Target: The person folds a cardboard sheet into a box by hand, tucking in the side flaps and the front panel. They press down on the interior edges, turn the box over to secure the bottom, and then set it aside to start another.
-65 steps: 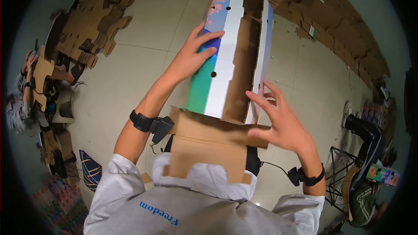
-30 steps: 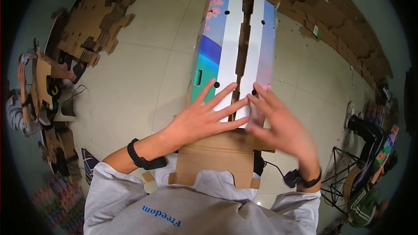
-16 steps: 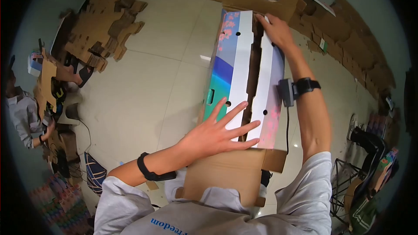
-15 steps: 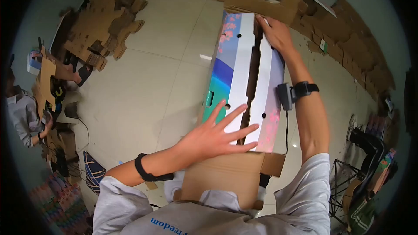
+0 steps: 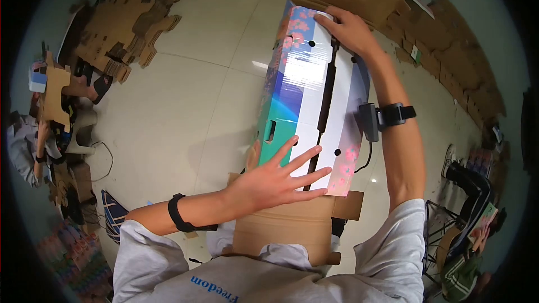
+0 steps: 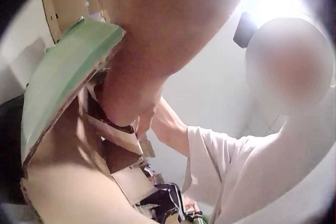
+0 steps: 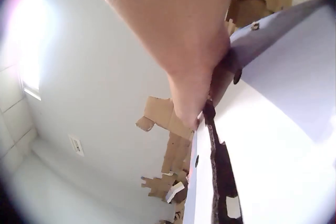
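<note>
A long printed box (image 5: 286,101) stands before the person, its two white-edged flaps almost meeting over a narrow dark gap. My left hand (image 5: 269,182) lies with fingers spread across both flaps at the near end. At the far end my right hand (image 5: 351,31) touches the flap edges, thumb on the left flap; its other fingertips are partly hidden. In the right wrist view, the right hand (image 7: 194,77) reaches over the gap beside the white flap (image 7: 262,155). The left wrist view shows a green panel (image 6: 68,77) beside the forearm. A brown end flap (image 5: 283,224) hangs at the near end.
Flattened cardboard (image 5: 123,22) lies in stacks at the upper left, and more cardboard (image 5: 449,62) lines the right wall. Another person (image 5: 25,146) sits at the far left with cardboard. A wire-framed stool (image 5: 435,230) and a seated person's leg (image 5: 477,185) are at the right.
Since the earliest view the flaps have come together. My right hand has moved from the near right side to the far end, and my left hand to the near end. The gap has narrowed further.
</note>
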A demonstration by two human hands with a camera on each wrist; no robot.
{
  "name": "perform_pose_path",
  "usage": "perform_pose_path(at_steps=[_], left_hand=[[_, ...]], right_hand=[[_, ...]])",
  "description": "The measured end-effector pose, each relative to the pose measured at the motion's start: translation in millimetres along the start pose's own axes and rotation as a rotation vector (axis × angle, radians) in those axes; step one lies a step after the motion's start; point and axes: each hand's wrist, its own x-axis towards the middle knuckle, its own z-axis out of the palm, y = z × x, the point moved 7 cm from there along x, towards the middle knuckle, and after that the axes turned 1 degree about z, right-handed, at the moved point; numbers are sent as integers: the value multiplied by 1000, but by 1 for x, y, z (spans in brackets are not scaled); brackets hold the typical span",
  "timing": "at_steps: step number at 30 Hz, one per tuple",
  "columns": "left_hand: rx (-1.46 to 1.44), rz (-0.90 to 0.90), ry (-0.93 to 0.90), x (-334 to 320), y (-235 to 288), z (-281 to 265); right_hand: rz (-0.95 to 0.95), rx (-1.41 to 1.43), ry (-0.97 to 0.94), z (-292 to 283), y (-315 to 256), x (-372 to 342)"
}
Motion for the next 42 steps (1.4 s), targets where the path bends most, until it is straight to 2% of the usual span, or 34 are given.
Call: perform_pose_path(at_steps=[4, 5, 9, 12, 14, 16, 18, 19, 22, 23, 26, 29, 32, 35, 38, 42], left_hand=[[-261, -10, 9, -1, -16, -7], [-253, -15, 13, 0, -19, -9], [-181, -35, -3, 3, -14, -3], [-93, -49, -25, 4, -9, -3], [-68, -57, -37, 2, -9, -1], [-73, -49, -44, 3, -10, 5], [-68, -48, -42, 4, -11, 6], [-67, -45, -46, 3, -11, 6], [-87, -39, -24, 2, -12, 10], [-104, -49, -14, 3, -11, 10], [-118, -74, -1, 2, -9, 8], [-59, -75, -5, 1, -9, 4], [-65, -69, 3, 1, -9, 3], [-101, -51, 1, 2, -9, 5], [-124, -35, 19, 1, -10, 5], [-196, -35, -30, 4, -13, -3]], right_hand=[[68, -85, -53, 9, 22, 2], [69, -111, -70, 11, 26, 3], [-81, -180, 109, 14, 18, -7], [-259, 136, 398, -6, 10, -24], [-85, 351, 588, -36, 26, -39], [88, 386, 873, -59, 93, -45], [354, 751, 762, -61, 160, -30], [494, 932, 698, -53, 171, -29], [480, 1251, 184, -20, 137, -27], [470, 1219, 161, -18, 123, -29], [337, 1482, 172, 4, 147, -20], [249, 1528, -21, 25, 166, -30], [460, 1521, 7, 38, 164, -48], [476, 1481, 11, 23, 146, -47], [437, 1132, 175, -3, 124, -48], [358, 1038, 225, -4, 122, -61]])
